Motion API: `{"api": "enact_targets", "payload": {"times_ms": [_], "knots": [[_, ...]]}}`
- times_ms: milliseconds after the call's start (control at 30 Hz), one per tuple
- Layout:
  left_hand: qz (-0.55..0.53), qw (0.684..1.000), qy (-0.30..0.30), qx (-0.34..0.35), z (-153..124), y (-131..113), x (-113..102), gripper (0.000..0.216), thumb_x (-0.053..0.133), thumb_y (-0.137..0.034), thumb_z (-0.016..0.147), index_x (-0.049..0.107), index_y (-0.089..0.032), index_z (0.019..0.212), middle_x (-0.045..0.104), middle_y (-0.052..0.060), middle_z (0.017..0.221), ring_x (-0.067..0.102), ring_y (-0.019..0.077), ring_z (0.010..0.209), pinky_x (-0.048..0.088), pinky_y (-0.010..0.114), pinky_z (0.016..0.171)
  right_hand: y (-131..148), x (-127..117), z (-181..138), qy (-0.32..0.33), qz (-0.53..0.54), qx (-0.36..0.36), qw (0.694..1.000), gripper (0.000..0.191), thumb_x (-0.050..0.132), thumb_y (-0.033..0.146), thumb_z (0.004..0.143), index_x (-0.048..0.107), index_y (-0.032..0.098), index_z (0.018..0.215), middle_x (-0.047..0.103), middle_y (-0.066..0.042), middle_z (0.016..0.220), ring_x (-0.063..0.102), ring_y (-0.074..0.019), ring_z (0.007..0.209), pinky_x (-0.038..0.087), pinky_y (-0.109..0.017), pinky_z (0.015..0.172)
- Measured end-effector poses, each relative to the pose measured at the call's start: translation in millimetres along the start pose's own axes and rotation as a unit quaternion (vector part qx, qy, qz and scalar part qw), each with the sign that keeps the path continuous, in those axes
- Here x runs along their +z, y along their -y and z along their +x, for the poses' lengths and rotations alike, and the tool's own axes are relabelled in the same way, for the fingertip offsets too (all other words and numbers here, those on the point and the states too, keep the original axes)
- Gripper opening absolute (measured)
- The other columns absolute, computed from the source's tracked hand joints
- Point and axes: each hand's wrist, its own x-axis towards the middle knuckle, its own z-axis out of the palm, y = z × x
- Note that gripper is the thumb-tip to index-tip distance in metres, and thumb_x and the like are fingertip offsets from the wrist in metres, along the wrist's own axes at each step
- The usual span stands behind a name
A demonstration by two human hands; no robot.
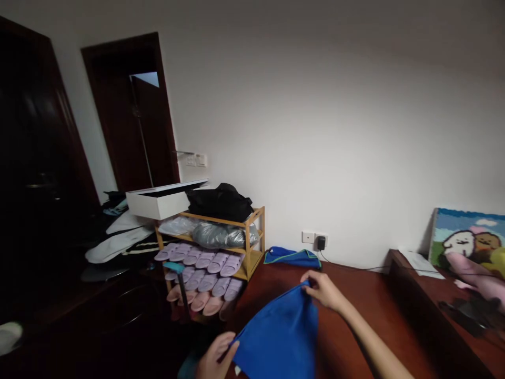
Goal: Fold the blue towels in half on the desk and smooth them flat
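From my feed, a wooden shoe rack [248,247] sits at about eight o'clock, its lower shelves lined with lilac and pink slippers [205,259]. On its top lie a white box [158,204] with a loose lid and a black bag [221,202], the bag at the box's three o'clock. A folded blue towel [292,257] lies at the rack's three o'clock, below a wall socket [321,242] with a charger. At ten o'clock I see a dark door [134,121]; at four o'clock, a cartoon picture [465,242] leans on the wall.
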Motion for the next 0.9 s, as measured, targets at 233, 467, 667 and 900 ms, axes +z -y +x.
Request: {"api": "enact_targets", "payload": {"times_ms": [233, 467, 667, 900], "knots": [[-0.008, 0.984, 0.115, 0.133, 11.6, -151.7, -18.7, 0.040, 0.075, -0.061, 0.071, 0.078, -0.024, 0.084, 0.082, 0.005, 0.086, 0.076, 0.0259, 0.079, 0.063, 0.034, 0.076, 23.7, -104.5, -80.8, -0.062, 0.073, 0.013, 0.995, 0.030, 0.064, 0.047, 0.090, 0.068, 0.024, 0.110, 0.072, -0.004, 0.104, 0.065, -0.0201, 0.096, 0.052, -0.032, 0.084], [-0.047, 0.966, 0.189, 0.170, 18.9, -208.4, -8.5, 0.035, 0.082, -0.053, 0.069, 0.076, -0.021, 0.084, 0.077, 0.003, 0.077, 0.072, 0.0211, 0.073, 0.058, 0.029, 0.068, 47.0, -144.9, -134.1, -0.103, 0.080, 0.017, 0.991, 0.034, 0.064, 0.053, 0.091, 0.067, 0.024, 0.109, 0.071, -0.004, 0.104, 0.066, -0.0198, 0.097, 0.053, -0.033, 0.088], [-0.070, 0.950, 0.252, 0.169, 22.4, -217.5, 7.7, 0.037, 0.081, -0.054, 0.072, 0.073, -0.020, 0.081, 0.073, 0.002, 0.075, 0.067, 0.0180, 0.070, 0.054, 0.027, 0.064, 53.3, -153.1, -158.3, -0.088, 0.023, 0.015, 0.996, 0.029, 0.054, 0.049, 0.096, 0.068, 0.023, 0.097, 0.072, -0.003, 0.095, 0.065, -0.0189, 0.088, 0.052, -0.029, 0.079], [-0.105, 0.938, 0.298, 0.144, 9.5, -219.2, 14.8, 0.039, 0.081, -0.055, 0.073, 0.070, -0.019, 0.084, 0.070, 0.001, 0.075, 0.066, 0.0174, 0.070, 0.053, 0.027, 0.064, 44.2, -139.6, -186.0, -0.128, 0.003, 0.076, 0.989, 0.034, 0.061, 0.049, 0.087, 0.074, 0.021, 0.103, 0.075, -0.005, 0.094, 0.067, -0.0202, 0.083, 0.054, -0.030, 0.074]]}}
